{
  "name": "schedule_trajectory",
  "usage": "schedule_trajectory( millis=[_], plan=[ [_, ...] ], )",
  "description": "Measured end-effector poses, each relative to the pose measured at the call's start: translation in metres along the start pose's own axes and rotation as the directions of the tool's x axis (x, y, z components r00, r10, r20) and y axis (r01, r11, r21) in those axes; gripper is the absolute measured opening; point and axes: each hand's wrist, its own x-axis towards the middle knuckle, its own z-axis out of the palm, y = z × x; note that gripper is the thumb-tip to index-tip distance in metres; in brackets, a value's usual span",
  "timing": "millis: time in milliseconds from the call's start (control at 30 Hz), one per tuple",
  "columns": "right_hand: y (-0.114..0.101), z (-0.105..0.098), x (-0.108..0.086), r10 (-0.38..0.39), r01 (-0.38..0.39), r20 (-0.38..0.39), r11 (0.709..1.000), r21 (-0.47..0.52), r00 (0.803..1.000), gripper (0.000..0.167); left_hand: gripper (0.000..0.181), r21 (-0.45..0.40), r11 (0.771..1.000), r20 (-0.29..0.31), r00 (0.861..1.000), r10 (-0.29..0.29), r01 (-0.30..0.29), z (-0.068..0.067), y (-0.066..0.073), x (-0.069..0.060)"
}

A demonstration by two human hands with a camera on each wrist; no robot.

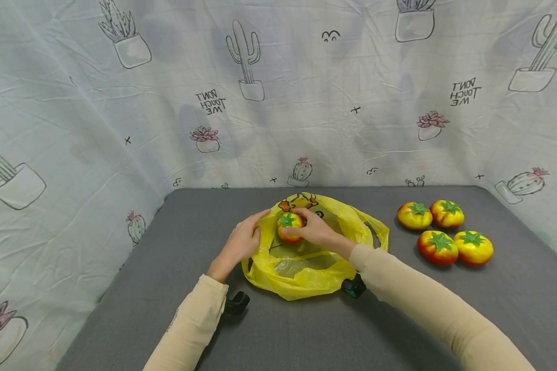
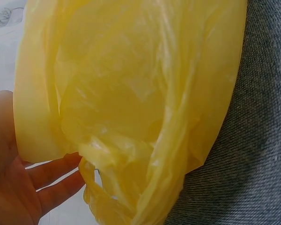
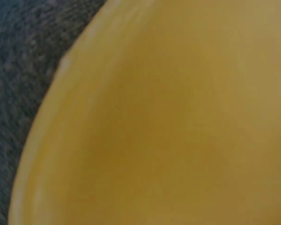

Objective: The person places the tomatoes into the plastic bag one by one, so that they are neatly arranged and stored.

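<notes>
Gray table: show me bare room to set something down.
Free: the left stretch, between the left hand and the left edge of the table; the front middle, between the left sleeve and right sleeve. Crowded: the center, where the right hand holds a fruit in the yellow bag; back right, with four fruits.

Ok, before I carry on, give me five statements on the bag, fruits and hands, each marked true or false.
1. The right hand holds a red-and-yellow fruit at the open mouth of the yellow bag. True.
2. The left hand is over by the loose fruits. False: it is at the bag's rim.
3. Four other fruits lie on the grey table. True.
4. Those four are left of the bag. False: they are right of it.
5. Each has a green top. True.
</notes>
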Motion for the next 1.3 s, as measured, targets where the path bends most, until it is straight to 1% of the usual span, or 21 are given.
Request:
schedule_trajectory(
  millis=[133,300,467,667,767,900,1000,1167,1300],
  plan=[
    [-0.001,0.002,0.0,0.008,-0.008,-0.004,1.0,0.002,1.0,0.073,0.049,-0.007,1.0,0.008,1.0,-0.009,0.009,0.0,0.001,0.0],
    [0.002,0.006,0.003,0.019,-0.019,-0.012,1.0,-0.023,1.0,0.074,0.048,-0.009,1.0,0.009,1.0,-0.011,0.011,0.001,0.001,0.0],
    [0.005,0.009,0.005,0.027,-0.027,-0.006,0.999,-0.019,1.0,0.073,0.048,-0.01,1.0,0.002,1.0,-0.003,0.003,0.002,0.0,-0.001],
    [0.001,0.007,0.0,0.011,-0.011,0.019,1.0,-0.025,1.0,0.074,0.049,-0.018,1.0,0.006,1.0,-0.005,0.005,0.0,0.0,-0.001],
    [0.001,0.002,-0.004,0.0,0.001,0.024,0.999,-0.051,1.0,0.073,0.05,-0.031,1.0,0.015,1.0,-0.001,0.001,0.0,-0.001,-0.001],
    [0.0,-0.011,-0.012,-0.024,0.026,0.016,0.997,-0.072,1.0,0.07,0.051,-0.034,0.999,0.016,1.0,0.015,-0.015,0.0,-0.003,0.0],
    [-0.002,-0.027,-0.02,-0.056,0.056,0.011,0.997,-0.05,0.998,0.069,0.051,-0.037,0.999,0.019,1.0,0.016,-0.015,-0.001,-0.002,0.001],
    [0.0,-0.058,-0.037,-0.097,0.097,-0.031,0.995,-0.01,0.995,0.069,0.051,-0.044,0.999,0.024,1.0,0.007,-0.006,-0.003,-0.001,0.001],
    [0.009,-0.088,-0.052,-0.098,0.103,-0.085,0.993,0.054,0.992,0.064,0.05,-0.016,1.0,0.022,1.0,0.009,-0.009,-0.002,-0.001,0.001]
  ],
)
